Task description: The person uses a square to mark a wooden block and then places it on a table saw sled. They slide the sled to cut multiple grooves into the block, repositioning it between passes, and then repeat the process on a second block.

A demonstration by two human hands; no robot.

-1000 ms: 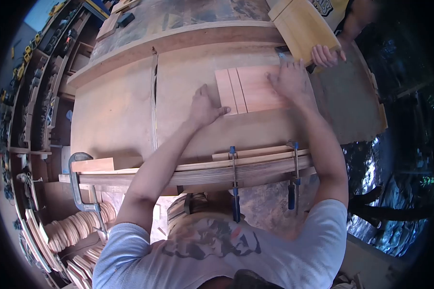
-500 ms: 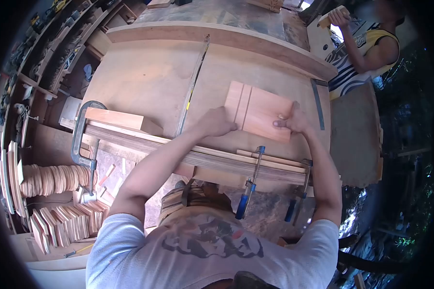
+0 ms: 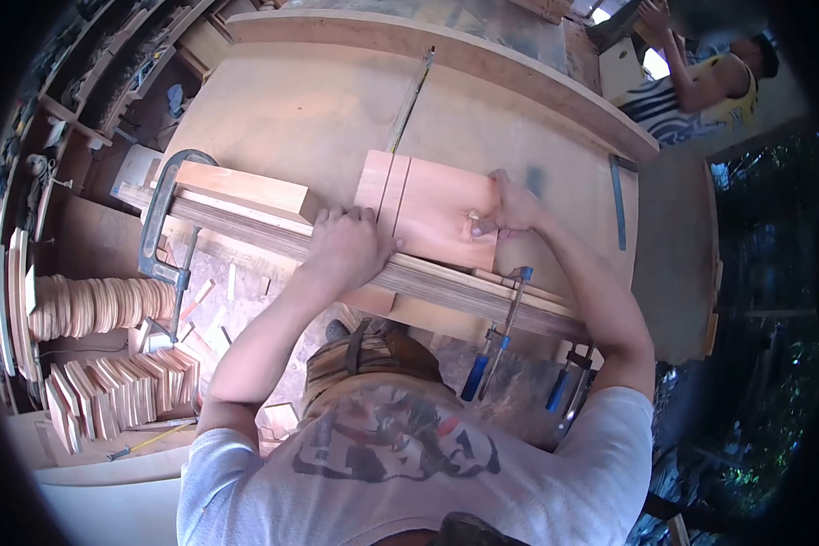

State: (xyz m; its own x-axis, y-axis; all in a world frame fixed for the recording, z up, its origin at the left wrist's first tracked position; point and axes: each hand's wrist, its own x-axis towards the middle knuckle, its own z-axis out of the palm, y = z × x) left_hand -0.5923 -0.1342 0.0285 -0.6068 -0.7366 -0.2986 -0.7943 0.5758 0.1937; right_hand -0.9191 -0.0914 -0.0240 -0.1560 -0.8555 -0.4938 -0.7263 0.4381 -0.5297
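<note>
A flat wooden board [image 3: 437,205] with two parallel grooves near its left end lies on the worktable [image 3: 291,109], its near edge along the clamped wooden fence [image 3: 455,289]. My left hand [image 3: 350,244] is closed at the board's near left corner, thumb on the board, knuckles close to the end of a wooden block [image 3: 246,191]. Gripping the right end is my right hand [image 3: 514,207], its thumb on top and the other fingers partly hidden at the edge. Beyond the board, a dark slot [image 3: 412,102] runs away across the tabletop; the board covers its near part.
A C-clamp [image 3: 157,223] holds the fence's left end, and two blue-handled bar clamps [image 3: 476,375] hang at its right. A metal square [image 3: 619,202] lies far right. Another person [image 3: 701,86] stands at the upper right. Stacked wood pieces [image 3: 118,391] fill the lower left.
The board has moved left and toward me, over the slot and up to the fence. Both hands moved with it. The other person's arms are raised higher.
</note>
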